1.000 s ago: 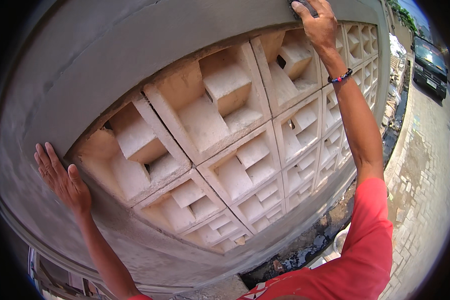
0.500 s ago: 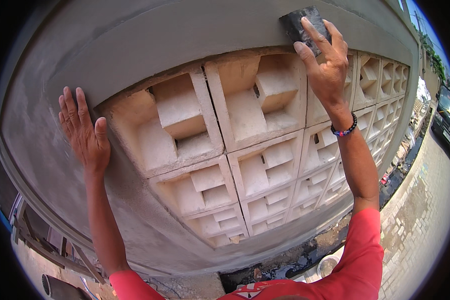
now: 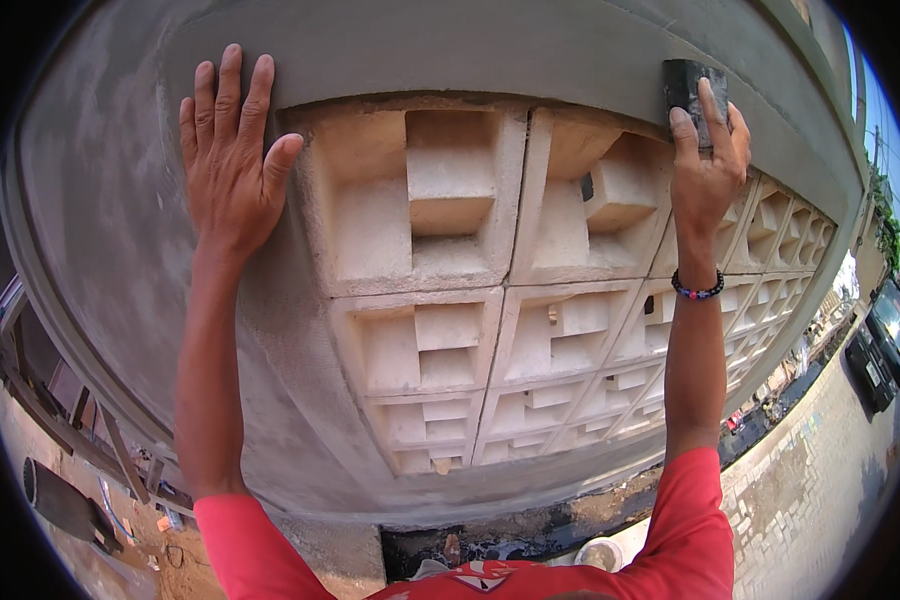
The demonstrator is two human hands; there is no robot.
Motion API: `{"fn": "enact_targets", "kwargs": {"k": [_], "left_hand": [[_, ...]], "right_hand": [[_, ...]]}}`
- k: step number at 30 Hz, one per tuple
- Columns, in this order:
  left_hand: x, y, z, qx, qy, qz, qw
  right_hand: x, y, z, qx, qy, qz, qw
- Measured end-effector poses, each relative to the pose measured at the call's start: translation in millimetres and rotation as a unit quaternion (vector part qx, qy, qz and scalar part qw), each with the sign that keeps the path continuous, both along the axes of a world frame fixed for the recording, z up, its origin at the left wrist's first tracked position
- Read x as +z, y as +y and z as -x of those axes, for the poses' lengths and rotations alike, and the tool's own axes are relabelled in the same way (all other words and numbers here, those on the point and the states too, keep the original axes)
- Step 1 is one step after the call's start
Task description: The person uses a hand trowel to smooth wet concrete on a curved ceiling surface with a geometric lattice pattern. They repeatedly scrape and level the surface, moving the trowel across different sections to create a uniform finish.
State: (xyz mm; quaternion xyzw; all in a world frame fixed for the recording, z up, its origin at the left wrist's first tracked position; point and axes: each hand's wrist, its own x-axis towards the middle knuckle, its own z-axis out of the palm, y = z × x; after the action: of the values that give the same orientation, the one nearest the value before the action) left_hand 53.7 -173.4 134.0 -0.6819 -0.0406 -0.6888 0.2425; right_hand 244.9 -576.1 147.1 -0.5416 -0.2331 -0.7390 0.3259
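My right hand [image 3: 708,170] grips a dark, flat, block-shaped pad [image 3: 686,88] and presses it to the grey plastered wall [image 3: 420,55], just above the ventilation blocks. A beaded bracelet [image 3: 697,287] circles that wrist. My left hand [image 3: 232,165] lies flat with fingers spread on the plaster, left of the upper corner of the block panel. It holds nothing. Pale concrete ventilation blocks [image 3: 453,210] with stepped recesses fill the opening between my arms.
A wet, dark gutter [image 3: 530,535] runs along the wall's foot, with a whitish bucket [image 3: 600,553] beside it. Paving [image 3: 790,490] and a dark vehicle [image 3: 875,365] are at right. At lower left are timber pieces [image 3: 80,430] and a black pipe-like object [image 3: 65,500].
The pad in my right hand has shifted right along the plaster above the blocks. My left hand appears higher and further right in view, still flat. The view itself has turned.
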Motion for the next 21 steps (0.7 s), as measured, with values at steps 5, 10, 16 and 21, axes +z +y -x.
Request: {"fn": "enact_targets", "kwargs": {"k": [5,10,16,21], "left_hand": [[-2,7,1,0.007,0.001,-0.002,1.0],[0,8,7,0.016,-0.003,-0.023,1.0],[2,-16,20,-0.023,0.056,0.019,0.998],[3,2,5,-0.012,-0.039,-0.02,0.999]], "right_hand": [[26,118,84,0.012,-0.102,0.188,0.977],[54,55,27,0.015,-0.047,0.073,0.996],[3,35,24,0.039,0.022,-0.018,0.999],[28,180,95,0.032,-0.086,0.14,0.986]]}}
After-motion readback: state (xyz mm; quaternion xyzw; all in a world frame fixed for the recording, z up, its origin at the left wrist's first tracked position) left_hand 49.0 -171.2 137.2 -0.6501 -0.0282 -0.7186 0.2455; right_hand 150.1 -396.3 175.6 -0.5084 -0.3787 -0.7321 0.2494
